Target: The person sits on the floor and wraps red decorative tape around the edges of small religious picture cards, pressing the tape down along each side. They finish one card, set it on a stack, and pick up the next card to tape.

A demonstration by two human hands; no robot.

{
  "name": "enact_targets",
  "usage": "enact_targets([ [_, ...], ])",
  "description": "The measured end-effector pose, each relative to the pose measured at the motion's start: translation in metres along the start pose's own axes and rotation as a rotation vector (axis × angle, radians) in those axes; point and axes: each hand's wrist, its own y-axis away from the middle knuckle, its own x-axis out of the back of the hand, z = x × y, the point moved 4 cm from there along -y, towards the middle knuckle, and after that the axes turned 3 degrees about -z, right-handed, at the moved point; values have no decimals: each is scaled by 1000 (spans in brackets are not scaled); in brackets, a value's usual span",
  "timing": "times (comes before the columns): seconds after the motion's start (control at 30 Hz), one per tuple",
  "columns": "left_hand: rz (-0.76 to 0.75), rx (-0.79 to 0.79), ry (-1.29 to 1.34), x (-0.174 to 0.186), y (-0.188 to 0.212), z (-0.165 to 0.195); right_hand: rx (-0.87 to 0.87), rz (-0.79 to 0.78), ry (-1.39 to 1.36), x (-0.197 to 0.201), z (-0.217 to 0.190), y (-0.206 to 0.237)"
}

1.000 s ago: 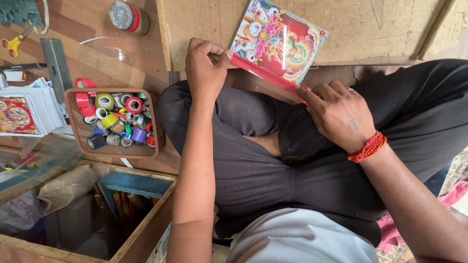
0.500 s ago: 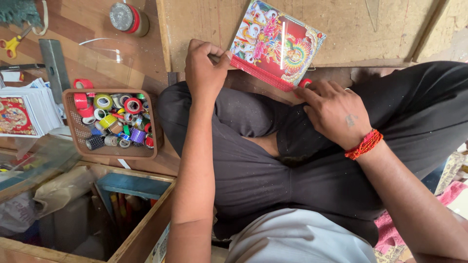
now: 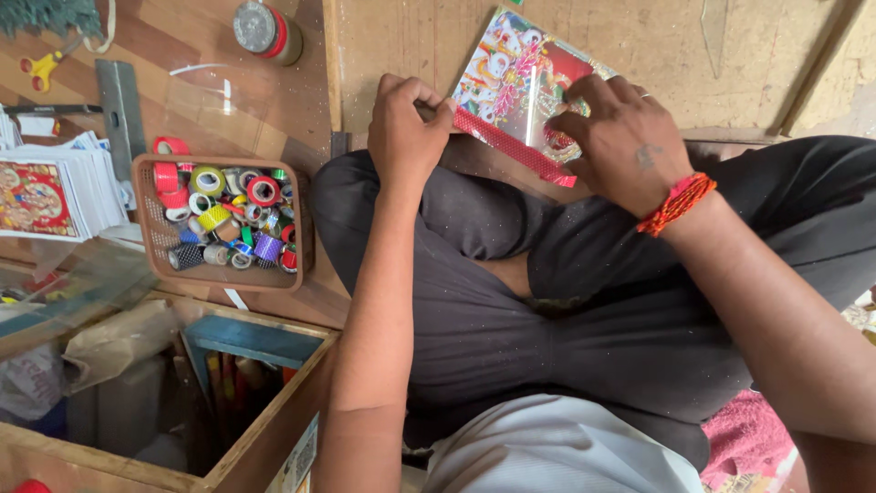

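Note:
A colourful printed picture with a red glittery strip along its near edge lies on a wooden board in front of my crossed legs. My left hand pinches the strip's left end at the picture's corner. My right hand, a red thread band on its wrist, lies flat on the picture's right part and presses the strip's other end.
A brown basket of several coloured tape rolls stands to the left. Beside it sits a stack of printed pictures. A tape roll, yellow scissors and a metal square lie farther back. An open wooden box is below.
My right hand has moved up from my knee onto the picture. My left hand stays at the strip's left end.

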Motion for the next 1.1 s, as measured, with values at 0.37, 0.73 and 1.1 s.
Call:
enact_targets([
  [0.37, 165, -296, -191, -21, 60, 54, 21, 22, -37, -4, 5, 3],
  [0.73, 4, -316, -158, -54, 83, 82, 37, 63, -67, -4, 10, 11],
  [1.1, 225, -76, -306, 13, -3, 4, 13, 71, -95, 2, 11, 13],
])
